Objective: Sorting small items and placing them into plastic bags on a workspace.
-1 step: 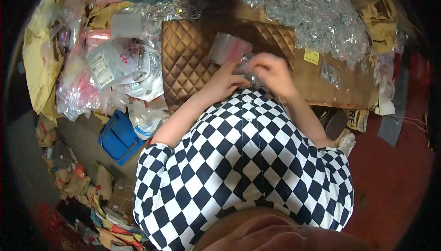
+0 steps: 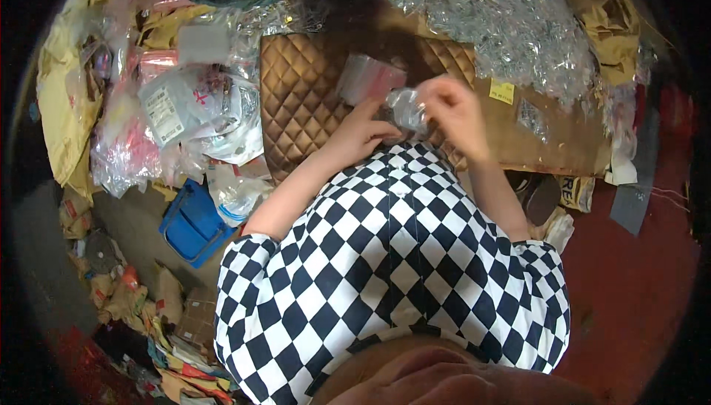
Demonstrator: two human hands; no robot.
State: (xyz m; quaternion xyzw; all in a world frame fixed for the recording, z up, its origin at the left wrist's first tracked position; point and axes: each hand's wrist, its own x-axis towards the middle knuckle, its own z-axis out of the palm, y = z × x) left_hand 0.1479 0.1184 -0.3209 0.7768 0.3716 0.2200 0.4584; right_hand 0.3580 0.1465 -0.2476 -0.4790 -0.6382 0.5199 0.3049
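Left hand (image 2: 357, 135): bending beside a clear bag (image 2: 406, 108), grip unclear.
Right hand (image 2: 458, 117): curling at the bag's right edge, pinch too blurred to tell.
Clear bag: lying between both hands, its long axis not showing.
Plastic packet (image 2: 363, 77): slanting left to right on a brown mat (image 2: 287, 101), just beyond the nearer left hand.

You can see thin, glossy, crinkled plastic in the small clear packet (image 2: 407, 111) and smoother, shiny film in the flat translucent pinkish bag stack (image 2: 361, 77), while the brown diamond-quilted mat (image 2: 290, 101) has a padded, satiny surface. Your black-and-white checked shirt (image 2: 392, 257) looks like matt cloth, the blue rectangular bin (image 2: 191, 221) smooth plastic, and the flat tan sheet (image 2: 566, 142) dull cardboard.
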